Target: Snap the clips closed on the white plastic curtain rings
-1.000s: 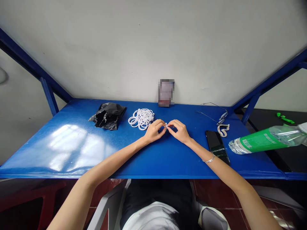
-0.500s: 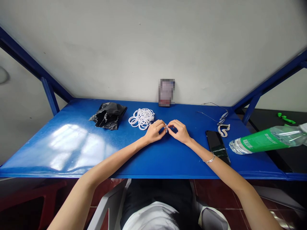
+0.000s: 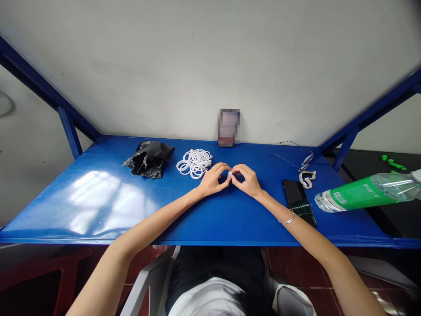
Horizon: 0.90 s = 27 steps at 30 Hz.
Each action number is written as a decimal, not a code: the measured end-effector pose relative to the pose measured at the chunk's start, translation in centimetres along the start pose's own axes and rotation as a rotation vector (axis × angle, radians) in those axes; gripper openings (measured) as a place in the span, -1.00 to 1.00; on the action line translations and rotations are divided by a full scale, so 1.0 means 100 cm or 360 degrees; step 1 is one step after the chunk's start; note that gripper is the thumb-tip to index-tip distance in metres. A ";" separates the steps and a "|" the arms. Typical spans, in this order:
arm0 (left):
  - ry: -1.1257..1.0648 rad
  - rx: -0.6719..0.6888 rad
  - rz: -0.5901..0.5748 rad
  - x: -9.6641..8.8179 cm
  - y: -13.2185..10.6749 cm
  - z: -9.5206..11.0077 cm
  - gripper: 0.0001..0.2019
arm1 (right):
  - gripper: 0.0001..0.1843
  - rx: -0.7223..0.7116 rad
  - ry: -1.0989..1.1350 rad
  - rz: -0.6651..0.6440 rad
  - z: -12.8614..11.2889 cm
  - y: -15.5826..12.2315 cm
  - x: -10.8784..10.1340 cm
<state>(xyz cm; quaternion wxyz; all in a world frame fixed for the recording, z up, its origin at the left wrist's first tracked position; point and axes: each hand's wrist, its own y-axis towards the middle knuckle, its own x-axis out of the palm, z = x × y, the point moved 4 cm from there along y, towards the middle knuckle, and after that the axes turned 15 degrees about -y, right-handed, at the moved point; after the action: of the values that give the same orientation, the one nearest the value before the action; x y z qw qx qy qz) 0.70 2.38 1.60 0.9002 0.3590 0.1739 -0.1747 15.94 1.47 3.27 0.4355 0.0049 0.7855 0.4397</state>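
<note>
My left hand (image 3: 212, 179) and my right hand (image 3: 246, 179) meet fingertip to fingertip over the middle of the blue table. Between them is a small white piece (image 3: 229, 174), too small and covered to tell its kind. The right thumb and index finger pinch it from one side. On the other side, the left thumb and fingers curve around it in a wider arch, touching its edge. A tangled pile of white elastic-looking loops (image 3: 194, 163) lies just beyond my left hand, close to its knuckles.
Left of the pile sits a crumpled black plastic bag (image 3: 148, 159). A blurred-out upright panel (image 3: 228, 127) leans on the wall. Toward the right are glasses (image 3: 306, 161), a white curved item (image 3: 307, 179), a black phone (image 3: 298, 199) by my forearm, and a green-labelled bottle (image 3: 365, 192).
The left fingers have spread a little farther apart around the white piece, and more of it shows. Both hands have barely shifted; the things on the table stay put.
</note>
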 end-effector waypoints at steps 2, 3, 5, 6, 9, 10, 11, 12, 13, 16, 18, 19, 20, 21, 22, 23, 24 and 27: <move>-0.0015 -0.0020 -0.0040 0.001 0.000 -0.002 -0.68 | -0.94 -0.0016 0.0010 0.0009 -0.001 0.000 -0.001; -0.0022 -0.0019 -0.0052 0.002 -0.001 -0.003 -0.65 | -0.94 -0.0026 0.0013 0.0017 -0.001 0.000 -0.001; -0.0036 -0.0009 -0.0055 0.003 -0.002 -0.005 -0.63 | -0.93 -0.0047 0.0017 0.0038 -0.002 0.000 -0.002; -0.0043 -0.0004 -0.0052 0.004 -0.002 -0.006 -0.63 | -0.93 -0.0056 0.0017 0.0050 -0.002 0.000 -0.003; -0.0053 0.0014 -0.0042 0.004 -0.003 -0.009 -0.64 | -0.91 -0.0052 0.0007 0.0072 -0.002 0.000 -0.003; -0.0050 0.0020 -0.0037 0.004 -0.003 -0.009 -0.64 | -0.91 -0.0046 0.0003 0.0071 -0.002 0.000 -0.003; -0.0043 0.0027 -0.0031 0.004 -0.003 -0.009 -0.64 | -0.90 -0.0040 0.0000 0.0066 -0.002 0.000 -0.003; -0.0034 0.0035 -0.0025 0.004 -0.003 -0.009 -0.64 | -0.90 -0.0037 -0.0004 0.0059 -0.002 0.000 -0.003; -0.0024 0.0045 -0.0020 0.003 -0.003 -0.009 -0.65 | -0.90 -0.0037 -0.0007 0.0051 -0.002 0.000 -0.003; 0.0001 0.0075 -0.0003 0.002 -0.002 -0.009 -0.65 | -0.90 -0.0041 -0.0012 0.0028 -0.002 0.000 -0.002; 0.0016 0.0085 0.0004 0.002 -0.002 -0.008 -0.66 | -0.90 -0.0035 -0.0005 0.0022 -0.001 0.000 -0.002; 0.0024 0.0088 0.0007 0.002 -0.002 -0.008 -0.66 | -0.90 -0.0034 0.0000 0.0025 -0.001 0.000 -0.002; 0.0033 0.0092 0.0007 0.002 -0.002 -0.008 -0.67 | -0.89 -0.0038 0.0004 0.0030 -0.002 0.000 -0.002; 0.0040 0.0099 0.0010 0.002 -0.002 -0.008 -0.67 | -0.89 -0.0050 0.0006 0.0037 -0.002 0.001 -0.003; 0.0045 0.0109 0.0015 0.002 -0.002 -0.008 -0.67 | -0.89 -0.0068 0.0006 0.0044 -0.003 0.001 -0.003; 0.0048 0.0120 0.0019 0.002 -0.002 -0.007 -0.68 | -0.88 -0.0087 0.0005 0.0051 -0.003 0.001 -0.003; 0.0049 0.0128 0.0022 0.002 -0.002 -0.007 -0.68 | -0.88 -0.0106 0.0003 0.0058 -0.004 0.001 -0.004; 0.0048 0.0125 0.0022 0.002 -0.002 -0.006 -0.68 | -0.89 -0.0131 -0.0002 0.0083 -0.005 0.001 -0.004</move>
<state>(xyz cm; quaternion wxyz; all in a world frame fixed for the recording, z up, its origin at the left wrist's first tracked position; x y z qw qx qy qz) 0.67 2.64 0.96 0.8839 0.3977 0.1779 -0.1698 15.83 1.04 3.66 0.4242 0.0077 0.7661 0.4827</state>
